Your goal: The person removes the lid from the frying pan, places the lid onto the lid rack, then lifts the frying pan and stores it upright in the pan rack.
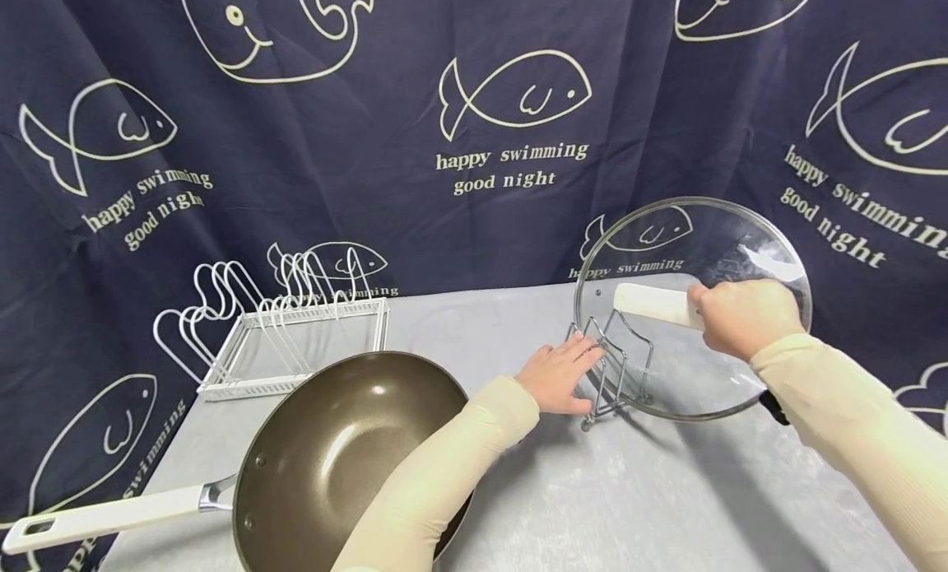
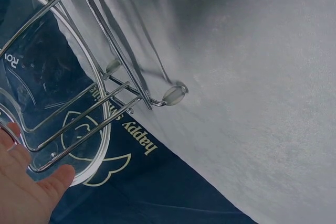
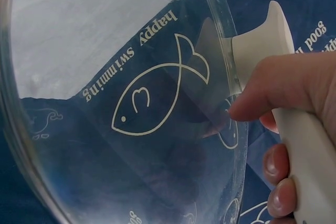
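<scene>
My right hand (image 1: pixel 748 313) grips the white handle (image 1: pixel 655 304) of a large glass lid (image 1: pixel 711 251). In the right wrist view, the fingers wrap the handle (image 3: pixel 310 161) and the thumb lies along it near the glass. The lid stands on edge, its lower left part among the wires of a small metal lid rack (image 1: pixel 611 391). Beside the rack's left end, my left hand (image 1: pixel 559 376) rests its extended fingers on the top wires. In the left wrist view, the thumb of the left hand (image 2: pixel 31 182) is spread from the fingers beside the wire loops (image 2: pixel 79 124).
A brown frying pan (image 1: pixel 355 448) with a white handle (image 1: pixel 111 514) lies at the front left, partly behind my left sleeve. Behind it stands a white wire rack (image 1: pixel 292 383). A dark blue curtain (image 1: pixel 511 234) with fish drawings hangs behind the grey table (image 1: pixel 533 506).
</scene>
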A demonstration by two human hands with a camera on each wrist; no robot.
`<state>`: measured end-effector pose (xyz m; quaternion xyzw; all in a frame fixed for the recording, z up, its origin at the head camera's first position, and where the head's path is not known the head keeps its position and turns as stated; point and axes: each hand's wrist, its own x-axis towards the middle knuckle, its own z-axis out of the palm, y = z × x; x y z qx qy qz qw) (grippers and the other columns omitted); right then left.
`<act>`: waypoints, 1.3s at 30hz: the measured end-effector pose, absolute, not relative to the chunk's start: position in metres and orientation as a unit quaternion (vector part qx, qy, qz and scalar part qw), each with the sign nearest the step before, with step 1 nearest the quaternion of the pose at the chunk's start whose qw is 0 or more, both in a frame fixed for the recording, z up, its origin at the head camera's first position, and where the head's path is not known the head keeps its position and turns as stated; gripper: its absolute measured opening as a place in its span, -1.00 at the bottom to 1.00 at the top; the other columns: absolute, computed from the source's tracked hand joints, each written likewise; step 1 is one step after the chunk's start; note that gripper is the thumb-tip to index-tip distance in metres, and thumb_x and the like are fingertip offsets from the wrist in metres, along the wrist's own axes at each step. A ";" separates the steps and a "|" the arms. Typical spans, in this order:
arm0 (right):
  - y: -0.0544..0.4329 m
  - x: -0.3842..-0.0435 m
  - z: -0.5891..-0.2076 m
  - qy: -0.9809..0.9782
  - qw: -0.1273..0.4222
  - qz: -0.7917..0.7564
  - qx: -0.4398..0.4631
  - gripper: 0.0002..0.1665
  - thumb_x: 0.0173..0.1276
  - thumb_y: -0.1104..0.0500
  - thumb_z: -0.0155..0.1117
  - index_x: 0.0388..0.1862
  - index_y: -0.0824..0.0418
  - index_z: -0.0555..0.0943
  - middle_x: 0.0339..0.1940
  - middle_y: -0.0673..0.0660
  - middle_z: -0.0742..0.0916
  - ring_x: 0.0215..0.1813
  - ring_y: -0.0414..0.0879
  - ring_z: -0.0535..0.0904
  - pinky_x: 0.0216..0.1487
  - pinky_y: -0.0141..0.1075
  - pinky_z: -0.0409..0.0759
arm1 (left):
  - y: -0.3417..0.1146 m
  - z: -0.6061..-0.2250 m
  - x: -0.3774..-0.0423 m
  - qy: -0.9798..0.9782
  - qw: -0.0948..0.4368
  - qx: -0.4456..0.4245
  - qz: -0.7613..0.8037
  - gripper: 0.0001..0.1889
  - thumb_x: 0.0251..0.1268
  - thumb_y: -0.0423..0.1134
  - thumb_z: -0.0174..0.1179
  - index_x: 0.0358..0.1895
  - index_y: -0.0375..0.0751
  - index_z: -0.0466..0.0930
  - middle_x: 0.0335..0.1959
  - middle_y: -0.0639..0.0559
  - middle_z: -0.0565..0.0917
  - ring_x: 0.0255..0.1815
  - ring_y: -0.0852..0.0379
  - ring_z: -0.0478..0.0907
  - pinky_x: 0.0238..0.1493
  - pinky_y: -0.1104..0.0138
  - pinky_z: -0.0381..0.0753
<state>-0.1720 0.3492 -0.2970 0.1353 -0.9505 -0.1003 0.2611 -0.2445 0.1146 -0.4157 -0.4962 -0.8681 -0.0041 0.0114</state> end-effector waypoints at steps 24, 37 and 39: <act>0.342 -0.168 -0.303 -0.932 0.297 -0.125 0.166 -0.50 -0.58 0.25 0.43 -0.55 0.30 0.40 -0.58 0.29 0.43 -0.54 0.25 0.41 -0.66 0.00 0.27 | 0.115 -0.384 -0.236 -0.883 -0.035 -0.466 0.042 -0.21 0.24 0.12 0.11 0.51 0.07 0.02 0.52 0.03 0.06 0.52 0.07 -0.04 0.41 0.13 0.08; 0.309 -0.164 -0.298 -0.953 0.246 -0.051 0.167 -0.44 -0.21 0.19 0.41 -0.14 0.36 0.58 -0.25 0.46 0.60 -0.38 0.36 0.56 -0.42 0.18 0.47 | 0.100 -0.378 -0.243 -0.885 -0.030 -0.464 0.033 -0.21 0.27 0.08 0.09 0.51 0.00 -0.01 0.50 -0.03 0.13 0.49 0.02 0.05 0.40 0.12 0.12; 0.303 -0.165 -0.300 -0.949 0.249 -0.045 0.187 -0.45 -0.20 0.19 0.42 -0.14 0.37 0.59 -0.29 0.40 0.62 -0.38 0.33 0.58 -0.39 0.16 0.51 | 0.095 -0.378 -0.244 -0.885 -0.028 -0.464 0.031 -0.22 0.27 0.07 0.09 0.51 -0.01 0.00 0.49 -0.04 0.14 0.48 0.01 0.07 0.39 0.12 0.14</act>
